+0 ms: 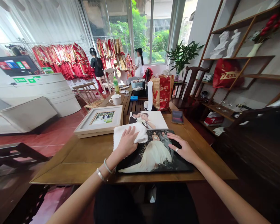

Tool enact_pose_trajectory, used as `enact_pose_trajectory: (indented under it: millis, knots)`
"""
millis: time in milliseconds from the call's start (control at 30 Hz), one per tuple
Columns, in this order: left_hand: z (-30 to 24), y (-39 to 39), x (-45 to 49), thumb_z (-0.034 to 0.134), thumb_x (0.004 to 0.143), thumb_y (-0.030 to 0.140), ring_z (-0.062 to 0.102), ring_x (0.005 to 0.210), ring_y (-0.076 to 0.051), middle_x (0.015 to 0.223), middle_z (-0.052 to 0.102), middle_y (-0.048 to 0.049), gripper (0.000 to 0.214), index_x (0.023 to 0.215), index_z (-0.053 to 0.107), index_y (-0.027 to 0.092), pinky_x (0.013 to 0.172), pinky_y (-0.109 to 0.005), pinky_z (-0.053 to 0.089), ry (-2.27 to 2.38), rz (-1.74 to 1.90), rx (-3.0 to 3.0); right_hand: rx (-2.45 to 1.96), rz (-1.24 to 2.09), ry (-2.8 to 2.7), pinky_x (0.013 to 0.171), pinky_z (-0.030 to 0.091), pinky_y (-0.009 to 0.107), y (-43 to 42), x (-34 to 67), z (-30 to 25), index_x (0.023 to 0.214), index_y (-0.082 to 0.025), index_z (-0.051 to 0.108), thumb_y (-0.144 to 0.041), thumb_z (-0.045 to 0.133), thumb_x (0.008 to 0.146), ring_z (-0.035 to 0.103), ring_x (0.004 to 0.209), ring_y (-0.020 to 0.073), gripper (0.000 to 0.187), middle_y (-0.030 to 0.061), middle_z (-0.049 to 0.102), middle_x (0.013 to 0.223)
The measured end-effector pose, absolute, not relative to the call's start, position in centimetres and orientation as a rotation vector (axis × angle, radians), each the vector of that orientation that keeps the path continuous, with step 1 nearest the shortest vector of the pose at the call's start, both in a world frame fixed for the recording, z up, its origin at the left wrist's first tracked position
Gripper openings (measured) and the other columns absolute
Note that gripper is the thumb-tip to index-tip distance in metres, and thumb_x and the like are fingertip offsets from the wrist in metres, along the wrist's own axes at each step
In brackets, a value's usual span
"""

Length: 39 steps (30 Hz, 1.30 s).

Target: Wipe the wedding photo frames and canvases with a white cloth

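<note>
A wedding photo panel (pixel 151 155) with a dark background and a long pale gown lies flat at the table's near edge. On its upper left part rests a folded white cloth (pixel 142 137), which also reaches past the panel's edge. My left hand (pixel 127 143) lies on this cloth with its fingers stretched out, pressing from above. My right hand (pixel 183 148), wearing a ring, is spread over the panel's right side and touches its surface. Just behind is a second photo print (pixel 155 119) of a couple on white. To the left sits a pale framed picture (pixel 118 115).
A wooden table (pixel 72 169) carries a lidded white mug (pixel 116 99), a red patterned paper bag (pixel 162 93), a blue box (pixel 133 98) and a small dark-screened device (pixel 177 117). Shelves stand at right. Two people (pixel 97 67) are by red garments (pixel 63 62) at the back.
</note>
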<state>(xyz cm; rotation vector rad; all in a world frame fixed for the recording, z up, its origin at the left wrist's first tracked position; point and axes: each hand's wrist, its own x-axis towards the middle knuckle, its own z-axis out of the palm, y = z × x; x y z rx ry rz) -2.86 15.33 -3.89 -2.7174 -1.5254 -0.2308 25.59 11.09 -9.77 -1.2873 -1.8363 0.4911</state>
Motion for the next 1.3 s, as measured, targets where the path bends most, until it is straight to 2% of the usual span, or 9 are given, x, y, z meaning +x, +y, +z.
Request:
enact_pose_trajectory:
  millis: [133, 300, 400, 533, 733, 867, 1033, 1133, 1300]
  knots:
    - [-4.0, 12.1, -2.5, 0.046, 0.062, 0.005, 0.013, 0.136, -0.030, 0.146, 0.027, -0.0118, 0.069, 0.130, 0.043, 0.017, 0.108, -0.051, 0.017, -1.493, -0.164, -2.803, -1.309, 0.491, -1.834, 0.107, 0.031, 0.047, 11.1, 25.5, -9.7, 0.116, -0.025, 0.059, -0.036, 0.055, 0.082, 0.044, 0.126, 0.0241, 0.036, 0.0079, 0.052, 0.132]
    - [-3.2, 4.9, -2.8, 0.045, 0.049, 0.005, 0.003, 0.138, -0.026, 0.151, 0.012, -0.0033, 0.096, 0.140, 0.028, 0.029, 0.109, -0.053, 0.011, -1.259, -0.099, -3.091, -1.301, 0.476, -1.839, 0.107, 0.031, 0.047, 11.2, 25.5, -9.8, 0.115, -0.025, 0.059, -0.037, 0.056, 0.081, 0.045, 0.125, 0.0243, 0.036, 0.0079, 0.053, 0.131]
    - [-3.2, 5.1, -2.8, 0.046, 0.053, 0.008, 0.011, 0.137, -0.024, 0.149, 0.020, -0.0027, 0.089, 0.139, 0.030, 0.028, 0.109, -0.049, 0.015, -1.235, -0.171, -3.118, -1.298, 0.483, -1.852, 0.107, 0.031, 0.048, 11.2, 25.5, -9.7, 0.116, -0.026, 0.059, -0.039, 0.058, 0.080, 0.045, 0.125, 0.0249, 0.038, 0.0074, 0.053, 0.131]
    - [-3.8, 10.5, -2.6, 0.052, 0.062, 0.015, 0.024, 0.133, -0.027, 0.143, 0.033, -0.0103, 0.075, 0.136, 0.037, 0.020, 0.107, -0.044, 0.022, -1.357, -0.379, -2.917, -1.317, 0.506, -1.854, 0.107, 0.032, 0.048, 11.2, 25.6, -9.7, 0.118, -0.025, 0.058, -0.040, 0.058, 0.080, 0.043, 0.126, 0.0250, 0.041, 0.0082, 0.052, 0.133]
    - [-3.8, 14.3, -3.2, 0.045, 0.075, 0.012, 0.026, 0.132, -0.029, 0.141, 0.036, -0.0140, 0.049, 0.124, 0.052, 0.017, 0.104, -0.044, 0.028, -1.459, -0.383, -2.803, -1.323, 0.502, -1.857, 0.107, 0.031, 0.048, 11.3, 25.8, -10.0, 0.118, -0.025, 0.058, -0.041, 0.057, 0.080, 0.044, 0.126, 0.0251, 0.041, 0.0072, 0.051, 0.134]
    - [-3.7, 10.4, -4.1, 0.045, 0.068, 0.007, 0.017, 0.136, -0.028, 0.145, 0.028, -0.0137, 0.064, 0.132, 0.043, 0.017, 0.107, -0.046, 0.023, -1.437, -0.329, -2.904, -1.318, 0.489, -1.860, 0.107, 0.032, 0.048, 11.3, 25.8, -10.0, 0.118, -0.026, 0.058, -0.041, 0.057, 0.081, 0.044, 0.126, 0.0249, 0.040, 0.0073, 0.051, 0.133]
    - [-3.2, 3.5, -4.5, 0.046, 0.054, 0.007, 0.008, 0.137, -0.028, 0.151, 0.009, -0.0042, 0.091, 0.140, 0.027, 0.029, 0.108, -0.051, 0.019, -1.422, -0.170, -3.066, -1.310, 0.470, -1.850, 0.107, 0.031, 0.049, 11.2, 25.6, -9.9, 0.117, -0.026, 0.059, -0.039, 0.057, 0.081, 0.045, 0.125, 0.0258, 0.038, 0.0073, 0.053, 0.131]
    - [-2.7, 3.4, -4.4, 0.048, 0.057, 0.010, 0.016, 0.136, -0.027, 0.150, 0.018, -0.0046, 0.085, 0.138, 0.032, 0.028, 0.107, -0.047, 0.023, -1.444, -0.169, -3.039, -1.317, 0.472, -1.857, 0.107, 0.031, 0.049, 11.2, 25.6, -9.8, 0.117, -0.026, 0.059, -0.039, 0.057, 0.081, 0.044, 0.126, 0.0255, 0.039, 0.0075, 0.053, 0.132]
    - [-2.9, 10.8, -4.1, 0.050, 0.067, 0.015, 0.028, 0.132, -0.027, 0.142, 0.035, -0.0128, 0.066, 0.133, 0.042, 0.018, 0.104, -0.043, 0.028, -1.484, -0.254, -2.851, -1.316, 0.473, -1.868, 0.108, 0.030, 0.050, 11.1, 25.7, -9.7, 0.119, -0.028, 0.057, -0.041, 0.056, 0.081, 0.042, 0.127, 0.0258, 0.040, 0.0060, 0.050, 0.135]
